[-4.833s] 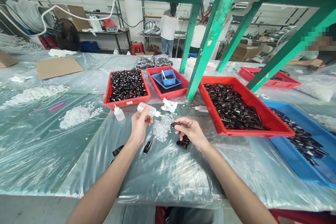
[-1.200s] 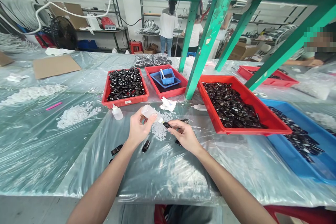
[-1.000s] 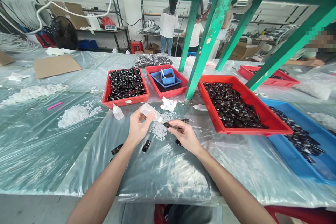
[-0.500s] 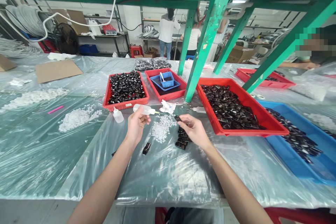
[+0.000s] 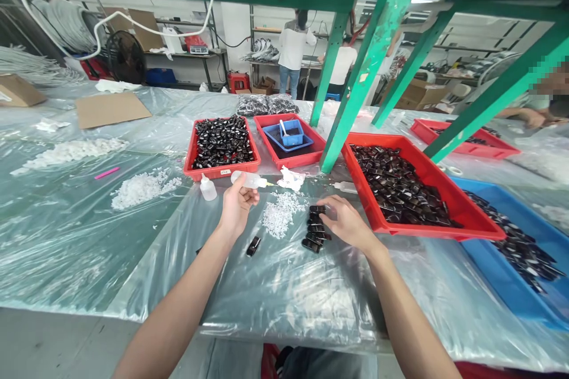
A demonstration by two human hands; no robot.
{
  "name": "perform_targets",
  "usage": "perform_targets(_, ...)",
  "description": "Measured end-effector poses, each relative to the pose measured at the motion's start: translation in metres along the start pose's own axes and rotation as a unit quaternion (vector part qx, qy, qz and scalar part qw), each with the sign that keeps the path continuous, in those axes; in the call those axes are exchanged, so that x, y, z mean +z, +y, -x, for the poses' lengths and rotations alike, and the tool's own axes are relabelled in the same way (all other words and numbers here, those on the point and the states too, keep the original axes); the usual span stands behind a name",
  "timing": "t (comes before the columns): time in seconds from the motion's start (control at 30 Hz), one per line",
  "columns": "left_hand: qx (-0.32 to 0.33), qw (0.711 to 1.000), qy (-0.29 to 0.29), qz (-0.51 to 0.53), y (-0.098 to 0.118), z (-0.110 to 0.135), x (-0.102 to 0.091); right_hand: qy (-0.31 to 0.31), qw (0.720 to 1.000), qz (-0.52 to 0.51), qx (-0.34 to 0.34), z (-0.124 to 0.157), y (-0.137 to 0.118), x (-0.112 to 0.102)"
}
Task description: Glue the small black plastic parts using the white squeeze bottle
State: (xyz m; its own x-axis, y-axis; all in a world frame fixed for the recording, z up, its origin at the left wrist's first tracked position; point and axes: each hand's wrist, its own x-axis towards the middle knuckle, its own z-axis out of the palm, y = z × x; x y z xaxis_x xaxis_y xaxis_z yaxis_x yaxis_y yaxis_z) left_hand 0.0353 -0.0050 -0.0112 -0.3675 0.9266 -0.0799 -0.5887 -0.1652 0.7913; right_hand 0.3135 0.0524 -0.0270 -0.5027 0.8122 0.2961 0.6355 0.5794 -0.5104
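Observation:
My left hand (image 5: 240,204) is closed round a clear squeeze bottle (image 5: 252,180), which lies nearly level with its thin yellowish tip pointing right. At the far end of a row of glossy black plastic pieces (image 5: 315,231), my right hand (image 5: 344,222) pinches a small black piece (image 5: 316,209) by its right end. Between the hands lies a pile of tiny white parts (image 5: 280,216). One loose black piece (image 5: 253,246) rests on the plastic sheet, nearer to me than the pile. Another dark piece is mostly hidden behind my left forearm.
Red trays of black pieces stand at left (image 5: 222,172) and right (image 5: 427,230), beside a blue tray (image 5: 502,284). A second bottle (image 5: 207,188) stands upright; crumpled white tissue (image 5: 291,179) lies behind the pile. A green post (image 5: 355,92) rises between trays. People work beyond.
My right hand has brought the black piece down to the far end of the row. My left hand still holds the bottle. The whole view has shifted slightly.

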Motion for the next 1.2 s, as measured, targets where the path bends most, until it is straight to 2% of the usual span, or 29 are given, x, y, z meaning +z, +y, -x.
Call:
perform_targets(0.13, 0.003, 1.000, 0.010, 0.010, 0.001, -0.001, 0.000, 0.029, 0.996, 0.003, -0.080, 0.000, -0.031, 0.014)
perform_targets(0.23, 0.005, 1.000, 0.014, 0.012, 0.002, -0.002, 0.000, -0.027, 0.984, -0.020, -0.175, 0.007, -0.063, 0.035)
perform_targets(0.33, 0.009, 1.000, 0.014, 0.016, 0.002, -0.002, 0.001, -0.101, 0.958, 0.018, -0.266, 0.016, -0.087, 0.055)
perform_targets(0.4, 0.011, 1.000, 0.009, 0.017, 0.001, -0.002, 0.001, -0.129, 0.940, 0.056, -0.310, 0.020, -0.095, 0.064)
perform_targets(0.5, 0.013, 1.000, 0.000, 0.016, 0.001, -0.001, 0.002, -0.129, 0.927, 0.078, -0.342, 0.020, -0.098, 0.071)
perform_targets(0.67, 0.007, 1.000, 0.000, 0.017, 0.001, 0.000, 0.003, -0.101, 0.932, 0.070, -0.340, 0.020, -0.097, 0.076)
perform_targets(0.8, 0.016, 1.000, -0.005, 0.017, 0.001, -0.001, 0.001, -0.094, 0.938, 0.082, -0.324, 0.018, -0.096, 0.072)
perform_targets(1.03, 0.018, 1.000, -0.001, 0.006, 0.000, -0.002, 0.000, -0.024, 0.982, 0.023, -0.184, 0.005, -0.072, 0.050)
perform_targets(1.2, 0.014, 1.000, -0.012, -0.009, -0.002, -0.002, -0.001, -0.007, 0.993, 0.049, -0.106, 0.003, -0.062, 0.052)
